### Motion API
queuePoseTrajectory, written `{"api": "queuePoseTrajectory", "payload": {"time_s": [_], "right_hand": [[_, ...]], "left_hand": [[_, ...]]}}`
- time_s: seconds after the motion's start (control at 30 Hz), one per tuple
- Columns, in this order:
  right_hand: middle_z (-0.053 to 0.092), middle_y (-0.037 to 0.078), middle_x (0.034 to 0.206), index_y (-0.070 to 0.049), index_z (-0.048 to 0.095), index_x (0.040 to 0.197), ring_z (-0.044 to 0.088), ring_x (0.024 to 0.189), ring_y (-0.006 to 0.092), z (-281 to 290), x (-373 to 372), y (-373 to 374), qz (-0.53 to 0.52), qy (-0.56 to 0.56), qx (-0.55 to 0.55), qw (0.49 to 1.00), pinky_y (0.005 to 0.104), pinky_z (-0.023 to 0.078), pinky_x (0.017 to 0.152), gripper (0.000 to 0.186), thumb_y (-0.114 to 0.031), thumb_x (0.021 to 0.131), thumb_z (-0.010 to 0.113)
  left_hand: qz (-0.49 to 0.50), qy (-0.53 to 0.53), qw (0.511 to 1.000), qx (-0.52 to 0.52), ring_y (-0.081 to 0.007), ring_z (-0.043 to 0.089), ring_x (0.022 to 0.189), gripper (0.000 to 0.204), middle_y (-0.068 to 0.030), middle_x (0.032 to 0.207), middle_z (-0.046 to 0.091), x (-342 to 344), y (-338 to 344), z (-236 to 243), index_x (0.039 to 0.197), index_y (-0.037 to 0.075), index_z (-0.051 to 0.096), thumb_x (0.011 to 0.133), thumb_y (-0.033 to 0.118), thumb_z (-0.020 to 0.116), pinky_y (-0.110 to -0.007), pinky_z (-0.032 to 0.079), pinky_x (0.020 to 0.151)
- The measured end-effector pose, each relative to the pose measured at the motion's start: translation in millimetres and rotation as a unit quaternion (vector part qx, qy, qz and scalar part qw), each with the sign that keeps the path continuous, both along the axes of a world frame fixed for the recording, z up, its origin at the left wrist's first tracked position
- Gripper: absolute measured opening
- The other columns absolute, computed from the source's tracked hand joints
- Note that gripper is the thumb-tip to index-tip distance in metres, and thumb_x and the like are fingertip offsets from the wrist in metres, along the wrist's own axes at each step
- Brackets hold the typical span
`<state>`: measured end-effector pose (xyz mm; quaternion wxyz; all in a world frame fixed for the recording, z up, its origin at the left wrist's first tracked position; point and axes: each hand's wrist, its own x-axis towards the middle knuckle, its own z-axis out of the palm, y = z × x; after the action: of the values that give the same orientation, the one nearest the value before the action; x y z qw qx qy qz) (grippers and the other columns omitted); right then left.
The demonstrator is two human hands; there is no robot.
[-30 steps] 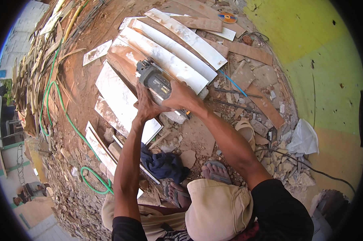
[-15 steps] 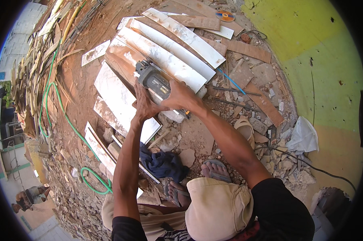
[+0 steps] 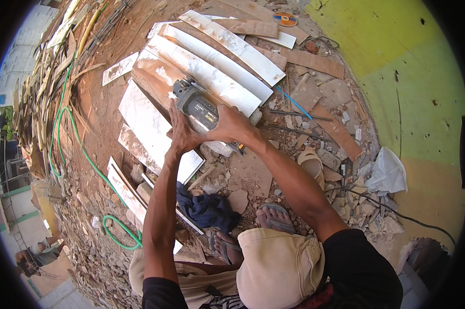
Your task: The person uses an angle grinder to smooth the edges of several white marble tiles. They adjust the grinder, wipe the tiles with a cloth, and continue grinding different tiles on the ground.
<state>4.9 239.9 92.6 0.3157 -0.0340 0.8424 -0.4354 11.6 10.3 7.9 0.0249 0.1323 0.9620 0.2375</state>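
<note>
A dark grey power tool (image 3: pixel 194 105) lies on a long board (image 3: pixel 152 69) with a worn brown and white face, among loose white panels (image 3: pixel 139 123). My left hand (image 3: pixel 183 131) is closed on the tool's near left side, its fingers pointing up along the body. My right hand (image 3: pixel 230 123) grips the tool's right side from the near end, thumb toward my left hand. Part of the tool's near end is hidden behind both hands. Under that end a grey rubble block (image 3: pixel 217 148) shows. A dark blue cloth (image 3: pixel 206 208) lies below, beside my sandalled feet (image 3: pixel 271 219).
Wood scraps (image 3: pixel 29 113) and a green hose (image 3: pixel 106 177) lie left; an orange disc (image 3: pixel 285 19) sits at the back. Right are broken tiles, a white bag (image 3: pixel 387 170), a black cable (image 3: pixel 397 211) and a yellow-green wall (image 3: pixel 407 92). Another person (image 3: pixel 37 257) is at the lower left.
The tool and both my hands have shifted slightly up and left in the picture, along with much of the scene. The other person at the lower left has changed posture.
</note>
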Motion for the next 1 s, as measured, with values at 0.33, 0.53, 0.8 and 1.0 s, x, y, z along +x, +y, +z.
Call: {"api": "queuePoseTrajectory", "payload": {"time_s": [0.33,0.53,0.8,1.0], "right_hand": [[0.068,0.034,0.115,0.012,0.063,0.116,0.069,0.110,0.0453,4.7,10.5,11.1,0.008,0.002,-0.002,1.000,0.0484,0.057,0.094,0.081,-0.048,0.068,0.086],[0.068,0.034,0.116,0.011,0.062,0.119,0.069,0.111,0.0453,0.0,9.7,8.9,0.018,-0.004,0.015,1.000,0.0490,0.056,0.095,0.083,-0.051,0.069,0.086],[0.069,0.034,0.114,0.011,0.063,0.116,0.069,0.109,0.0452,0.4,15.6,16.8,0.000,-0.006,0.005,1.000,0.0486,0.057,0.094,0.065,-0.032,0.070,0.080],[0.072,0.032,0.102,0.008,0.063,0.111,0.073,0.097,0.0434,-5.8,23.5,20.2,-0.007,0.016,-0.016,1.000,0.0469,0.057,0.084,0.055,-0.028,0.071,0.076]], "left_hand": [[0.011,-0.013,1.000,0.003,-0.0454,-0.002,0.157,0.147,-0.0311,0.167,0.009,3.0,3.6,5.7,0.160,0.004,0.022,0.046,0.061,0.095,-0.051,0.003,0.128],[0.006,-0.010,1.000,0.006,-0.0456,-0.002,0.157,0.146,-0.0311,0.167,0.010,2.4,2.8,5.5,0.160,0.004,0.024,0.045,0.061,0.095,-0.052,0.002,0.128],[0.010,-0.028,0.999,-0.025,-0.0462,-0.002,0.157,0.157,-0.0321,0.167,0.005,1.1,2.2,2.1,0.161,-0.001,0.014,0.042,0.057,0.097,-0.050,0.006,0.128],[0.036,-0.056,0.997,-0.039,-0.0466,-0.001,0.157,0.169,-0.0342,0.166,-0.002,-0.2,-0.3,1.4,0.160,-0.007,0.001,0.038,0.053,0.100,-0.050,0.013,0.128]]}}
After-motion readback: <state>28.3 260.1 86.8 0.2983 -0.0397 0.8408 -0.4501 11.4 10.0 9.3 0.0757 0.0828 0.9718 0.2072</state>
